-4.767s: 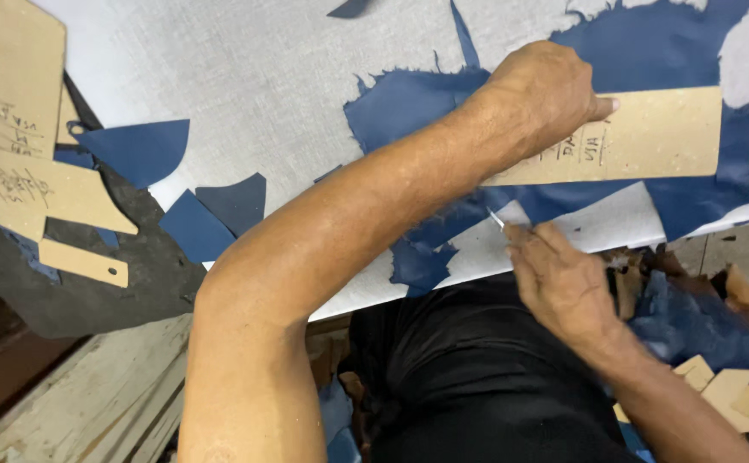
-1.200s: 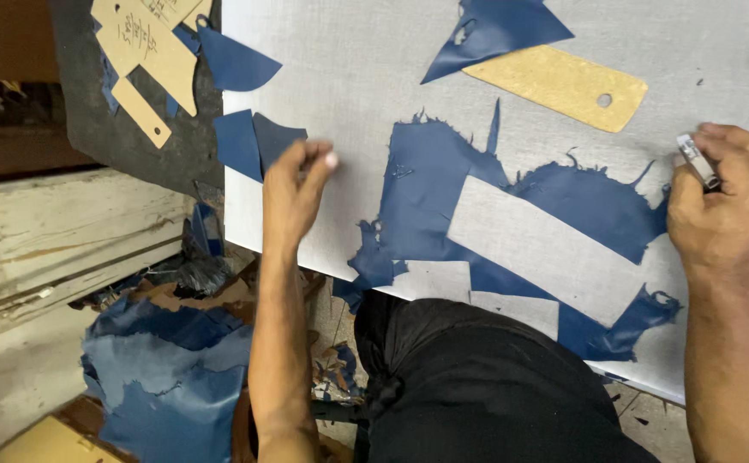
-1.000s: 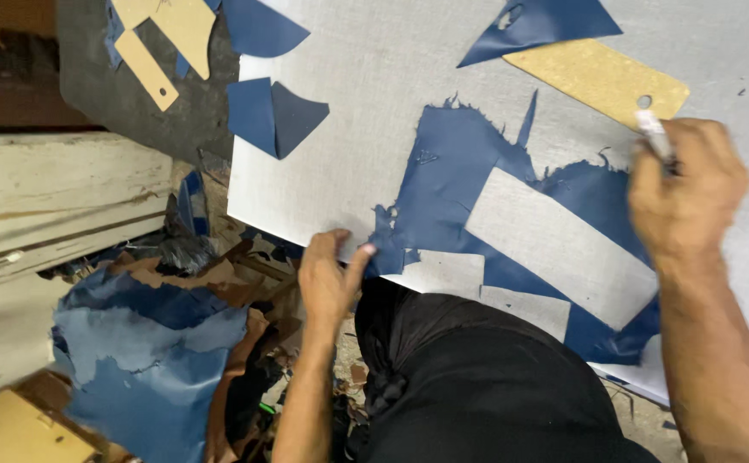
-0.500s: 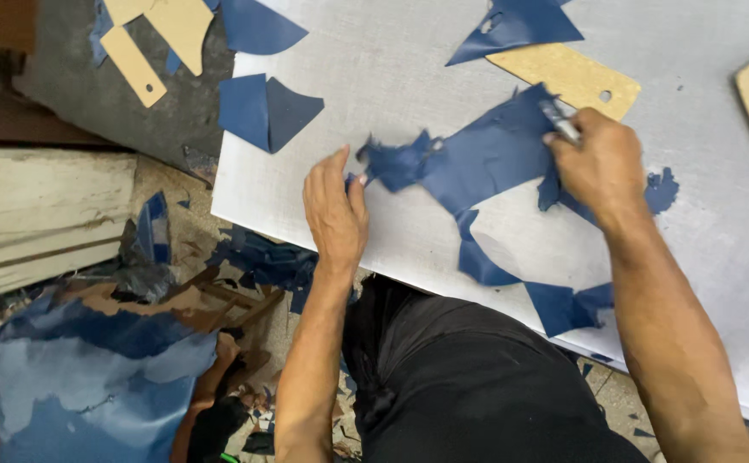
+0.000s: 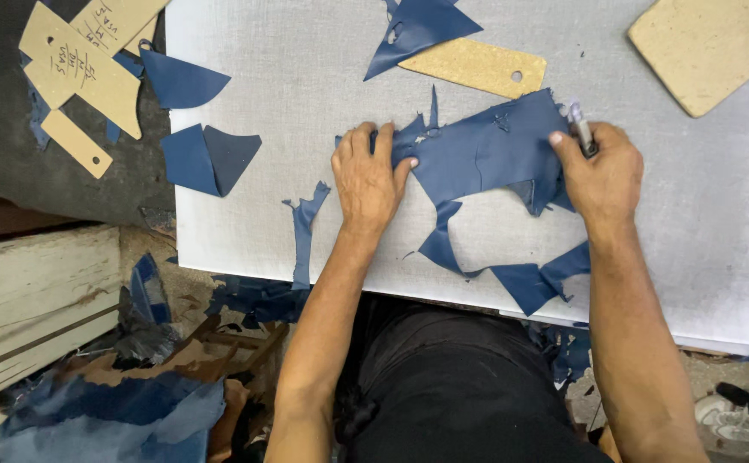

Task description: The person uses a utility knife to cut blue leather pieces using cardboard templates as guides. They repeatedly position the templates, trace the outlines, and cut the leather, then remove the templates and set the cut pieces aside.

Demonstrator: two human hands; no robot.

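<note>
Two hands press a ragged, cut-out sheet of dark blue leather [image 5: 486,154] flat at the middle of the white cutting board [image 5: 289,69].

The left hand [image 5: 368,176] lies open, palm down on the sheet's 9 o'clock edge; the right hand [image 5: 602,171] is closed around a slim silver cutting knife [image 5: 580,137] at its 3 o'clock edge. Leather offcut strips [image 5: 512,274] trail off at 6 o'clock. At 12 o'clock a tan oblong pattern with a punched hole [image 5: 476,65] lies under a blue triangular scrap [image 5: 417,27]. At 2 o'clock sits a larger tan card pattern [image 5: 709,47]. At 9 o'clock lies a folded blue piece [image 5: 207,159], and beyond it a pile of tan card templates [image 5: 83,64].
</note>
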